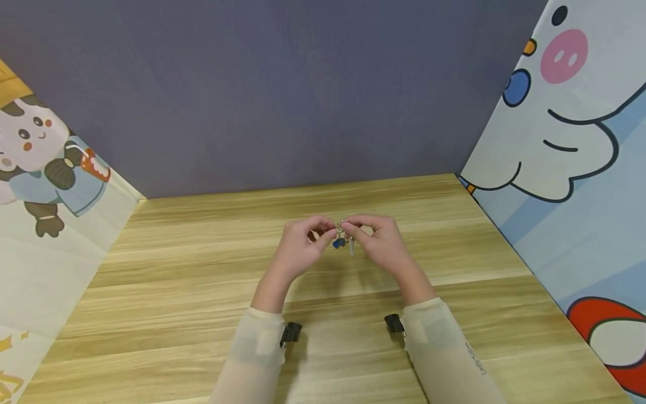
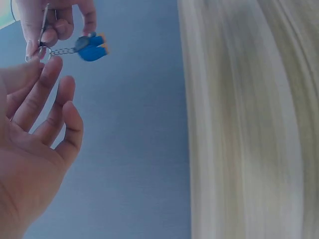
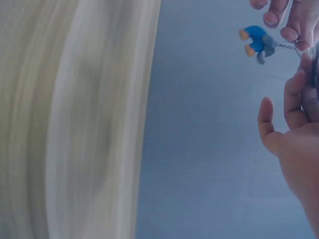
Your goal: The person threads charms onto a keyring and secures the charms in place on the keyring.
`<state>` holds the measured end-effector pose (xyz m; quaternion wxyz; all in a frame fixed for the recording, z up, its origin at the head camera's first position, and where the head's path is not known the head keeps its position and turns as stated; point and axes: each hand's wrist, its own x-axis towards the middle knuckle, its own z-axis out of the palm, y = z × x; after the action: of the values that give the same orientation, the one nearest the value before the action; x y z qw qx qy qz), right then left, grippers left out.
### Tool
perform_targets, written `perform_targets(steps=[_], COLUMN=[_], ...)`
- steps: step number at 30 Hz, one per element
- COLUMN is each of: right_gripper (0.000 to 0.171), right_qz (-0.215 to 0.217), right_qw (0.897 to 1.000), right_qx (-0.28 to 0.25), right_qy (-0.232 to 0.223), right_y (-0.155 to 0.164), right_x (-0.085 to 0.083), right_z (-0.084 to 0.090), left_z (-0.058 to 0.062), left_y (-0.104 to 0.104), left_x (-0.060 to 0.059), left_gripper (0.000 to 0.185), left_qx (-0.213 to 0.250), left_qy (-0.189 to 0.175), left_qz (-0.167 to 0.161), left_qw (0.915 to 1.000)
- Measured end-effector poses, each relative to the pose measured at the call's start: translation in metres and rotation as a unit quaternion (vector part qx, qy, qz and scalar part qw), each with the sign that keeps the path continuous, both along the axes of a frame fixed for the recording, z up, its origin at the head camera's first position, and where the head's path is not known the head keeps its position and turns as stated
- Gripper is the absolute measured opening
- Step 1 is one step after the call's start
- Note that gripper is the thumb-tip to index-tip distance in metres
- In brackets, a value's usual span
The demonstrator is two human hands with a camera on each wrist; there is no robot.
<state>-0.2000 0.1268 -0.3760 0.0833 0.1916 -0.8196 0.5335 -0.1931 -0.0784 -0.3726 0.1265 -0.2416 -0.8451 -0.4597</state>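
Both hands meet above the middle of the wooden table [image 1: 202,292]. Between them hangs a small metal key ring [image 1: 342,226] with a silver key [image 1: 351,247] and a blue charm [image 1: 338,243] on a short chain. My left hand [image 1: 323,231] pinches the ring from the left and my right hand [image 1: 355,229] pinches it from the right. In the left wrist view my left hand [image 2: 47,84] reaches up to the ring [image 2: 44,30], and the blue charm [image 2: 92,47] dangles beside it. The right wrist view shows my right hand [image 3: 294,114] and the charm [image 3: 256,40].
A dark purple wall [image 1: 282,95] closes the back of the table. Cartoon-printed panels stand at the left [image 1: 45,185] and right [image 1: 575,140] sides. Both wrist views are blurred over the wood.
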Motion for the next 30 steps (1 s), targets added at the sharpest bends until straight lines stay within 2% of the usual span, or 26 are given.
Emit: perform_targets(steps=[3,5,9,12,17,20,30], right_gripper=[0.018,0.016,0.012,0.011,0.010,0.010,0.013], right_qz=[0.006,0.012,0.027,0.044,0.063,0.072,0.072], right_qw=[0.999,0.996,0.987,0.981,0.983,0.985,0.993], right_qx=[0.033,0.054,0.098,0.114,0.113,0.106,0.074], right_qy=[0.034,0.065,0.128,0.150,0.131,0.116,0.052], right_y=[0.001,0.001,0.002,0.002,0.003,0.003,0.005], right_x=[0.002,0.003,0.003,0.004,0.006,0.006,0.005], right_z=[0.003,0.005,0.007,0.009,0.010,0.010,0.007], left_z=[0.003,0.005,0.006,0.005,0.003,0.002,-0.002], left_y=[0.000,-0.001,-0.003,-0.005,-0.011,-0.014,-0.015], left_x=[0.002,0.002,0.002,0.001,0.000,0.000,-0.001], left_gripper=[0.006,0.005,0.006,0.008,0.008,0.008,0.004], left_qx=[-0.025,-0.033,-0.029,-0.015,0.023,0.043,0.083], left_qy=[0.029,0.031,-0.008,-0.056,-0.128,-0.154,-0.171], left_qz=[-0.005,-0.013,-0.028,-0.043,-0.069,-0.081,-0.102], left_qw=[0.9992,0.9989,0.9992,0.9974,0.9890,0.9838,0.9765])
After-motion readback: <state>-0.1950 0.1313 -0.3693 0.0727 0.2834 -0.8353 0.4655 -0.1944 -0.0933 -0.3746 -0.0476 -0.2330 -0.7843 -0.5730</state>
